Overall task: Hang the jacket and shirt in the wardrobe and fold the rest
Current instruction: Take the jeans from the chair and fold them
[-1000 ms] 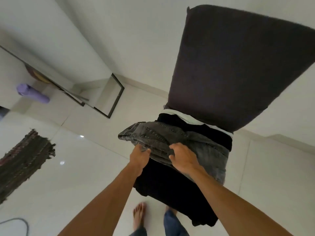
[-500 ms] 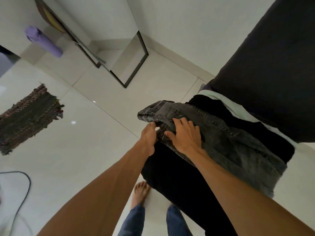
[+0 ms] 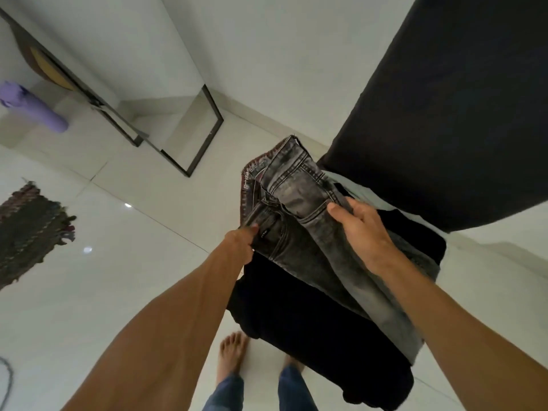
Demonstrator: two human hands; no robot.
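While over dark clothes — grey jeans (image 3: 299,221), waistband in L hand (image 3: 240,241) & R hand (image 3: 360,229), both clenched.

One pair of grey jeans (image 3: 299,221), two hands, two bare feet, one rug (image 3: 29,229), one mirror (image 3: 178,129)

Glossy white tiled floor (image 3: 124,292), with a dark woven fringed rug (image 3: 29,232) at the left edge. Black metal-framed rectangular mirror (image 3: 189,134) leaning against the white wall (image 3: 267,54); rolled purple foam mat (image 3: 35,106) to its left. Thin grey cable (image 3: 7,378) curling at the lower left corner.
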